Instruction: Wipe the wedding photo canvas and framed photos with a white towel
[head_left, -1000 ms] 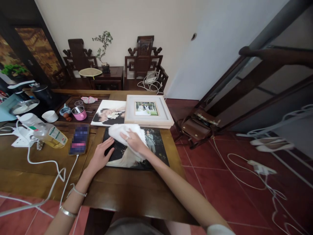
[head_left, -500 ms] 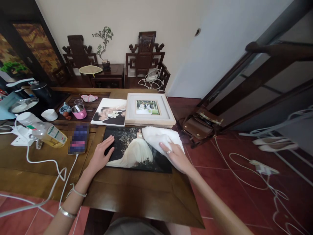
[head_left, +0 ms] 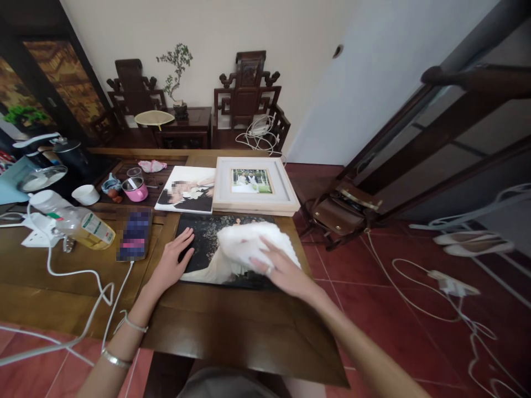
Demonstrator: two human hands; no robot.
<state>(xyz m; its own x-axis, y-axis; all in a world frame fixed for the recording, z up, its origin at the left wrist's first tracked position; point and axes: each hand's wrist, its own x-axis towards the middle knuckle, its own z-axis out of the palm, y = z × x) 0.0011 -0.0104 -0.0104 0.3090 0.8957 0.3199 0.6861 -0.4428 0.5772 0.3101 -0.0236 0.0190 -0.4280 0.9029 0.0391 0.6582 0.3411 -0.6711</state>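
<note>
A long, brown, varnished wooden table (head_left: 232, 326) fills the middle of the view. Near its right end lies a dark, flat, rectangular photo panel (head_left: 205, 243) showing a pale, full-skirted gown. Just beyond the panel rests a pale wooden box frame (head_left: 224, 193) with a small green photo inside, and to its left a white-edged picture print (head_left: 199, 190).

A fluffy white cloth (head_left: 243, 243) lies on the panel, covering its middle and much of its right half. The right hand (head_left: 282, 268) presses on the cloth from above, fingers spread. The left hand (head_left: 172, 262) lies flat at the panel's left edge, its fingers nearly together, the thumb apart.

Farther left are a clear plastic bottle of yellow liquid (head_left: 93, 229), a dark phone (head_left: 135, 235) and a pink metal-lined mug (head_left: 135, 190).
</note>
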